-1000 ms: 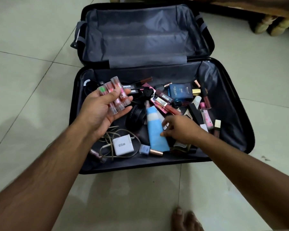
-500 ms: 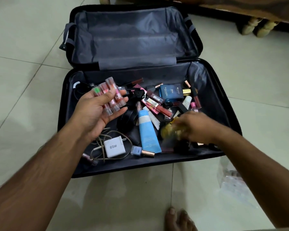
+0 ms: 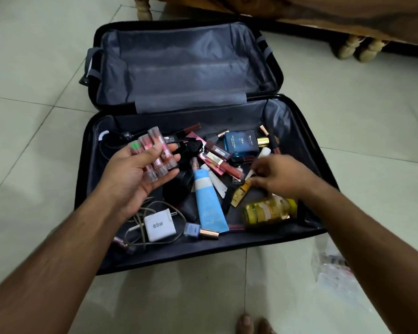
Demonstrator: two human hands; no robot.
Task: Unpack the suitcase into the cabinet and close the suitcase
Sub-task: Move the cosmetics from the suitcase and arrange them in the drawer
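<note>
Suitcase (image 3: pixel 297 131): lies open flat on the floor, lid half bare, near half full of small toiletries. No cabinet in view.

Left hand (image 3: pixel 135 174): palm up over the suitcase's left part, fingers curled round a bundle of lip-gloss tubes (image 3: pixel 157 153). We judge the bundle near the limit of one hand; adding another tube could let one roll off the palm and drop among the clutter.

Right hand (image 3: pixel 280 175): low over the suitcase's right part, fingertips drawn together at a small gold-capped tube (image 3: pixel 241 192). We cannot tell whether it is pinched yet or only touched. A slim piece wedged among others may slip or drag its neighbours along.

In the suitcase, round the hands:
- blue tube (image 3: pixel 209 203), centre, beside the gold-capped tube
- yellow bottle (image 3: pixel 268 210), under the right wrist; the forearm could knock it
- blue perfume box (image 3: pixel 240 143), far side
- white charger (image 3: pixel 159 225) with tangled cable, near left corner; the cable could snag

Outside the suitcase, right: clear plastic bag (image 3: pixel 333 268) on the floor.
</note>
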